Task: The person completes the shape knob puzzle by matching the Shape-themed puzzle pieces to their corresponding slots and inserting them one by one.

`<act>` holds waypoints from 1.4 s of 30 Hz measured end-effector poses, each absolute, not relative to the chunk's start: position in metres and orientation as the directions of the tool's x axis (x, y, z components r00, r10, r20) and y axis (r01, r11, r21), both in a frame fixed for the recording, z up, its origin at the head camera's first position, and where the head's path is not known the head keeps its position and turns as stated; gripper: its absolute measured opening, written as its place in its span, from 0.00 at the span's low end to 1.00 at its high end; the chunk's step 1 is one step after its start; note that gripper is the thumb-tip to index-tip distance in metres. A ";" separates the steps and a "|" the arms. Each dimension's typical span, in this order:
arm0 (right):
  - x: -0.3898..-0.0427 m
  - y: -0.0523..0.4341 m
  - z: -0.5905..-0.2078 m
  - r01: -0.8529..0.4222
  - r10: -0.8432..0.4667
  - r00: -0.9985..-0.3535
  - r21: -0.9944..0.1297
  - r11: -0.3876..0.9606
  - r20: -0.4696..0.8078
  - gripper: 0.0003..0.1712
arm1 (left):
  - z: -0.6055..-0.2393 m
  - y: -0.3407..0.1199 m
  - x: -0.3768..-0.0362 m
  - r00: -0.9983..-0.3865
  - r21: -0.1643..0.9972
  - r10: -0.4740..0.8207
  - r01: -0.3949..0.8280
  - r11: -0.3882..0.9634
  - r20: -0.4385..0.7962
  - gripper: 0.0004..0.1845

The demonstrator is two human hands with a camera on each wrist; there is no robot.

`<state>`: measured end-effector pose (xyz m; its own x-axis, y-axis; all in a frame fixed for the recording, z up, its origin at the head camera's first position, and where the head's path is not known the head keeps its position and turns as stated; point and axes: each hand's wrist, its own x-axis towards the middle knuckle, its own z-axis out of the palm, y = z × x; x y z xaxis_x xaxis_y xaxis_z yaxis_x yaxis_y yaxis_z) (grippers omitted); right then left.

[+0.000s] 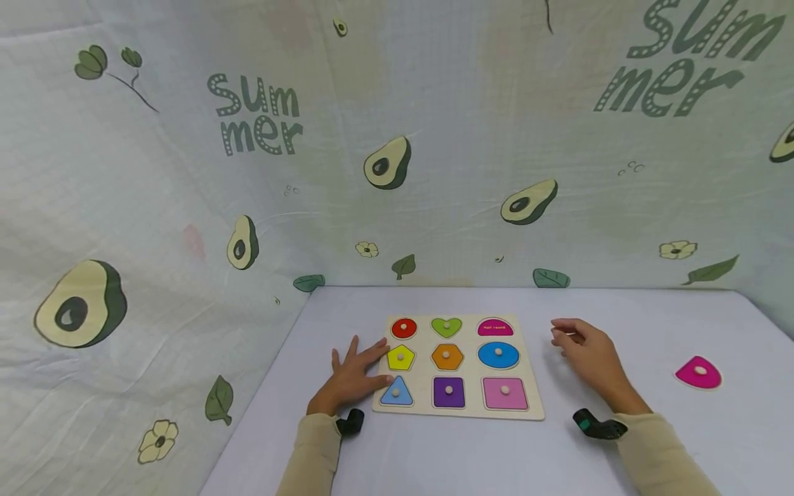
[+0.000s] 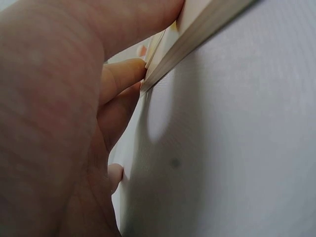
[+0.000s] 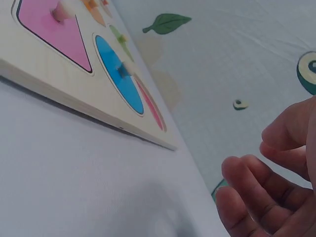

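Observation:
A wooden shape puzzle board [image 1: 422,394] lies flat on the table. My left hand [image 1: 350,377] has its fingers spread, with the thumb and a fingertip touching the board's left edge near the blue triangle [image 1: 393,398] and yellow pentagon [image 1: 399,364]. To the right of the board, my right hand [image 1: 589,355] hovers with loosely bent fingers and holds nothing. Lettering shows in the magenta half-round recess [image 1: 495,331], which has no piece in it. A loose magenta half-round piece [image 1: 688,374] with a pale knob lies tilted on the table, right of my right hand.
Other knobbed pieces sit in the board: a red circle [image 1: 398,331], green heart [image 1: 439,322], orange hexagon [image 1: 440,361], blue oval [image 1: 486,358], purple square [image 1: 455,401] and pink rectangle [image 1: 517,399]. A printed cloth [image 1: 446,227] hangs behind the white table [image 1: 459,455].

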<state>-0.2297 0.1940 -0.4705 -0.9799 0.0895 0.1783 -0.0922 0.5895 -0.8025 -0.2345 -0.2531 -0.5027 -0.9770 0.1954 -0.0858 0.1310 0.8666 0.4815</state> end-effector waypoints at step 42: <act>-0.192 0.347 -0.479 0.165 0.330 -0.936 -0.678 0.717 0.120 0.31 | -0.501 -0.253 -0.234 -0.975 0.469 0.208 0.148 0.871 -0.079 0.41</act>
